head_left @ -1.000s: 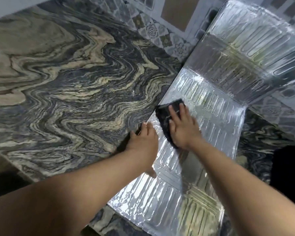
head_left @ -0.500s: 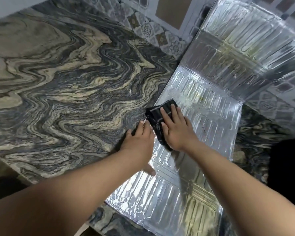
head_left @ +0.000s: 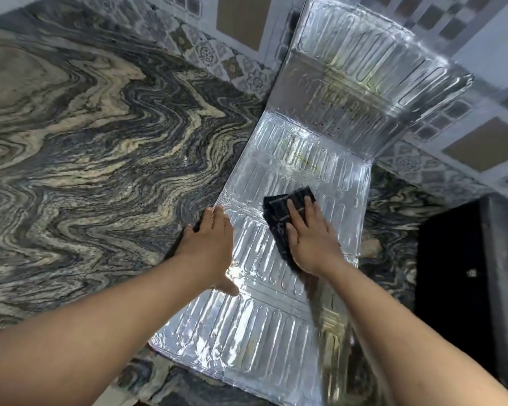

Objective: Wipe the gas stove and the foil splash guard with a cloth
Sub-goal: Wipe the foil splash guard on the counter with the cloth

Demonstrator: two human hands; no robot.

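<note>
The silver foil splash guard (head_left: 264,332) lies mostly flat on the marbled countertop, its far panels bent up against the tiled wall. My right hand (head_left: 311,238) presses a dark checked cloth (head_left: 279,209) flat onto the guard's middle panel, fingers spread over it. My left hand (head_left: 208,244) lies palm down on the guard's left edge, fingers reaching onto the stone, holding the sheet in place. The black gas stove (head_left: 467,273) shows at the right edge, partly cut off.
The swirled grey-and-cream stone countertop (head_left: 85,156) stretches to the left and behind. Patterned wall tiles (head_left: 217,51) run along the back. The counter's front edge passes under my left forearm.
My right hand has slid the cloth to the right, from the guard's left edge toward its middle. My left hand stays on the left edge.
</note>
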